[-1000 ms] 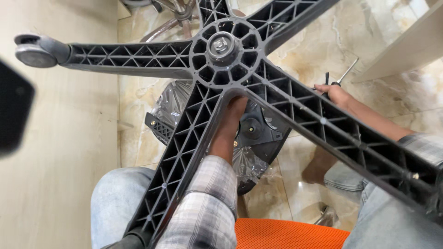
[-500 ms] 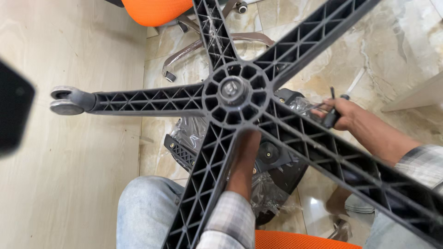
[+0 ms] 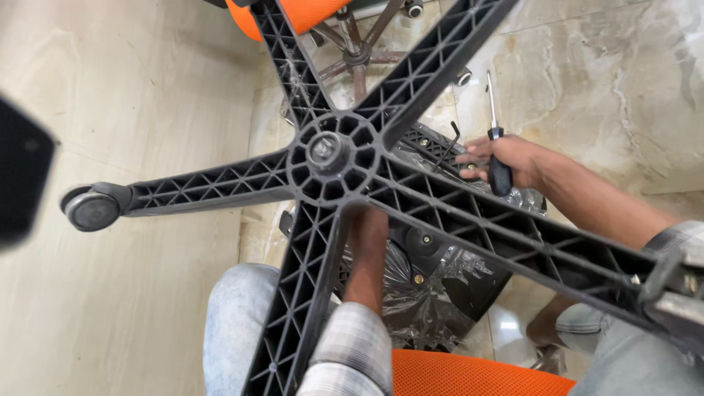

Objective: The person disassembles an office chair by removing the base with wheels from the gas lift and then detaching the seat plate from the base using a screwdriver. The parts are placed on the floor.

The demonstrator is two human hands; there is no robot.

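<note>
Now the right hand, right of centre, grips a black-handled screwdriver; the left hand vanishes behind the black ribbed plastic five-spoke chair base, grip unseen.

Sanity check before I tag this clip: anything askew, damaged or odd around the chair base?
Only one arm of the black star base shows a caster; the right arm ends in a bare bracket. Clear plastic wrap lies crumpled under the base. The right hand grips a screwdriver; the left hand is largely hidden behind an arm.
</note>
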